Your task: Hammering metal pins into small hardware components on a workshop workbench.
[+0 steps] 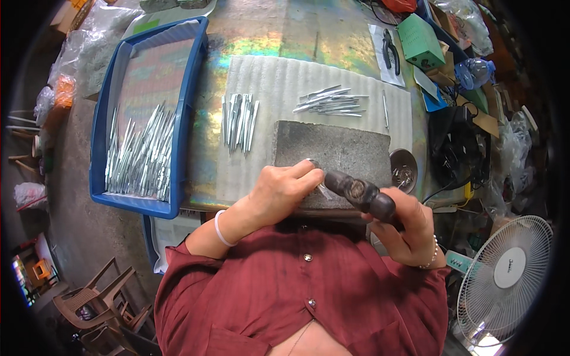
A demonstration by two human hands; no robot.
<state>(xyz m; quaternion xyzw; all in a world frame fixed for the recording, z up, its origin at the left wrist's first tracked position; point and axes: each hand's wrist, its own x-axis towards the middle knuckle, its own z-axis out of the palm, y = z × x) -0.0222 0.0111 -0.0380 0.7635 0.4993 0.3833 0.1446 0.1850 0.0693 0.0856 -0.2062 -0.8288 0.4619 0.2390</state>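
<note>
My right hand (407, 228) is closed round the handle of a hammer. The dark metal hammer head (358, 193) hangs over the near part of a grey stone block (332, 142), right beside my left fingertips. At the block's near left side my left hand (284, 187) is closed in a pinch. A bit of shiny metal shows by its fingers, but the rest is hidden by the hand and hammer. Behind the block a loose pile of thin silver metal rods (332, 102) lies on a white foam sheet (273, 74). More rods (239, 121) lie side by side to the left.
A blue tray (182, 118) with many silver rods (142, 157) stands at left. One rod (385, 110) lies apart at right, near a metal bowl of small parts (404, 169). Further off are black pliers (390, 52) and a green box (420, 41). A fan (504, 273) stands low right.
</note>
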